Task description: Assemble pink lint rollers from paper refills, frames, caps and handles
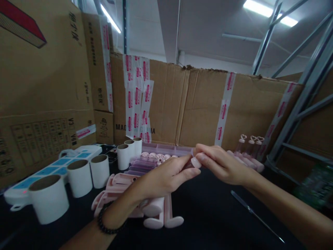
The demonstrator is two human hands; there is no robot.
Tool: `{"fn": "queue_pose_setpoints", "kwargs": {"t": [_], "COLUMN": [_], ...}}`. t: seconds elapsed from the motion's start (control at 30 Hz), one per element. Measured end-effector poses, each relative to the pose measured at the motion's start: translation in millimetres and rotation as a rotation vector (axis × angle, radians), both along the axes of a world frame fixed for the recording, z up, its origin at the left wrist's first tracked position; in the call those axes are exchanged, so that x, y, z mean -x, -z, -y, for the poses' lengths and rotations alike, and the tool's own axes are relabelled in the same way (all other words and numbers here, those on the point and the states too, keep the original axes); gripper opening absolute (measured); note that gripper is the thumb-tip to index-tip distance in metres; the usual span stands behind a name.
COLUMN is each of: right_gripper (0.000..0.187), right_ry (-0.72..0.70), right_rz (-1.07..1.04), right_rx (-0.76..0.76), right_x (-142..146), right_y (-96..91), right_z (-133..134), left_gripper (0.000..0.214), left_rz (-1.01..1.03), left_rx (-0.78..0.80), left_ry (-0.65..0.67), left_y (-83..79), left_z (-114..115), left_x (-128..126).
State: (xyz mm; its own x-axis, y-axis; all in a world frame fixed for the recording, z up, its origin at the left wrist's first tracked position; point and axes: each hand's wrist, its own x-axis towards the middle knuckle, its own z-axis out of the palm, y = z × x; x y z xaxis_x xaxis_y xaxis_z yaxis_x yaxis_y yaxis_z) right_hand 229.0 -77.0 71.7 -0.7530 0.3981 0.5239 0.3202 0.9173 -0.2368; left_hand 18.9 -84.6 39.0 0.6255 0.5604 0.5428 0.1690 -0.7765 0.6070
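Observation:
My left hand [166,177] and my right hand [223,163] meet above the dark table, fingertips together. Between them they pinch a small pale pink piece [195,162], its shape mostly hidden by the fingers. A beaded bracelet is on my left wrist. Below my left hand lies a heap of pink plastic parts [156,211]. Behind the hands stands a purple compartment tray [166,150] with pink rounded pieces in it.
Several white tubes [49,199] stand at the left beside a white and blue power strip [52,168]. Pink bottles with heart-shaped caps [249,142] stand at the right. A thin metal tool [256,215] lies on the table. Cardboard boxes [197,107] wall the back; a metal rack [307,104] rises at right.

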Motion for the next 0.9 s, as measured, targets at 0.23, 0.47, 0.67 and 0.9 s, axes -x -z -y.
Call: {"fn": "queue_pose_setpoints", "kwargs": {"t": [0.23,0.47,0.67,0.9], "right_gripper": [0.028,0.026,0.026,0.023], "right_ry": [0.061,0.081,0.059,0.027], "right_rz": [-0.028,-0.159,-0.150,-0.117], "right_rx": [-0.058,-0.082,-0.100,-0.114], "right_x": [-1.1,1.5,0.4,-2.7], "right_y": [9.0,23.9,25.7,25.4], "right_z": [3.1,3.7,2.1,4.8], "left_gripper": [0.022,0.021,0.021,0.024], "left_rz": [-0.067,-0.082,-0.094,-0.128], "left_rx": [0.003,-0.008,0.034,0.100], "left_ry": [-0.010,-0.042,-0.009,0.068], "left_y": [2.1,2.5,2.4,0.4], "left_z": [-0.2,0.3,-0.6,0.3], "left_x": [-1.1,-3.1,-2.2,-2.0]}}
